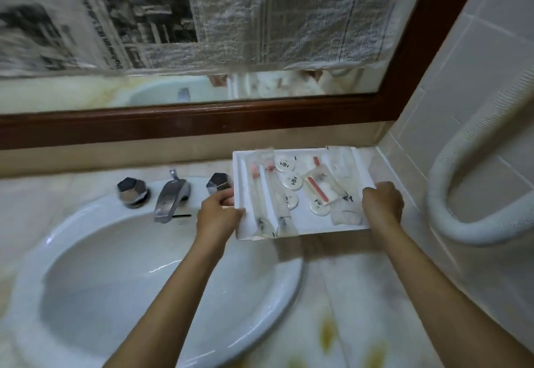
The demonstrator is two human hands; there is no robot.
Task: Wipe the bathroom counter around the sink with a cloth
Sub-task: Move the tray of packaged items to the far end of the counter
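Observation:
A white rectangular tray (306, 230) holds wrapped toiletries and round white soaps (291, 180). It sits at the back right of the pale marble counter (355, 295), beside the white oval sink (121, 275). My left hand (219, 211) grips the tray's left edge. My right hand (383, 201) grips its right edge. Whether the tray rests on the counter or is raised slightly, I cannot tell. No cloth is in view.
A chrome tap (170, 198) with two faceted knobs (132, 191) (218, 184) stands behind the basin. A wood-framed mirror (202, 125) covered with newspaper runs along the back. A white curved rail (462, 217) hangs on the tiled right wall. Yellow stains (328, 331) mark the counter's front.

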